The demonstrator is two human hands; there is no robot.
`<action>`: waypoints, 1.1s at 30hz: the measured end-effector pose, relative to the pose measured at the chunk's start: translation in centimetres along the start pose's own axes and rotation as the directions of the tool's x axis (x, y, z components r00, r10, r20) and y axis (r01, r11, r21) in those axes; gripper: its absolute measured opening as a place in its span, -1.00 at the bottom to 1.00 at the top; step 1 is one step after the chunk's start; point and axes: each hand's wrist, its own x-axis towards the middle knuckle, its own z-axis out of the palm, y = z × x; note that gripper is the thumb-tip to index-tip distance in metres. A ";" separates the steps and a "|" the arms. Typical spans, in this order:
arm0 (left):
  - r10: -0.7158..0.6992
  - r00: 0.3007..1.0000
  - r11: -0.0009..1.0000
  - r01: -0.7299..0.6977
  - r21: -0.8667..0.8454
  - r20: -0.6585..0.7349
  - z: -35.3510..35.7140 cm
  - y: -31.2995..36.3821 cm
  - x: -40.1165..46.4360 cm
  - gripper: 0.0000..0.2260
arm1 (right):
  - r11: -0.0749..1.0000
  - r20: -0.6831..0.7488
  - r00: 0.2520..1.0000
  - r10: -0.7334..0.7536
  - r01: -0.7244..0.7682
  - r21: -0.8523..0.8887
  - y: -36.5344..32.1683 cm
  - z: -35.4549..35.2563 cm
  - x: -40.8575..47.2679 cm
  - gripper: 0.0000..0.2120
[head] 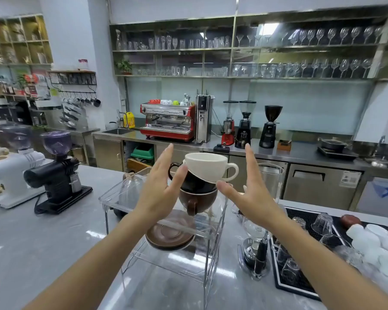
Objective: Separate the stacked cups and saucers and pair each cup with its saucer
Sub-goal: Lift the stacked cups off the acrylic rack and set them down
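On clear rack [213,229] | cup stack [199,180] (white topmost) | left hand [160,189], right hand [249,189] flank, fingers straight

Clear acrylic rack [213,231] on grey marble counter [43,242], bearing stacked cups [199,186] and brown saucers [169,236].

red espresso machine [169,120], three grinders, glassware shelves
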 end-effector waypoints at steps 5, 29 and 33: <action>-0.287 0.957 0.886 0.280 -0.369 0.038 0.8 -0.5 0.7 -0.37 | 0.927 0.091 0.980 0.179 -0.199 0.319 -0.2 1.1 0.7 0.25; -0.573 0.712 0.372 0.667 -0.646 0.405 0.5 -1.3 1.7 -0.60 | 0.881 0.066 0.971 0.230 -0.236 0.411 0.9 4.0 1.9 0.09; -0.558 0.717 0.380 0.668 -0.639 0.418 0.3 -1.3 1.8 -0.65 | 0.882 0.050 0.972 0.229 -0.229 0.412 1.0 4.0 1.8 0.03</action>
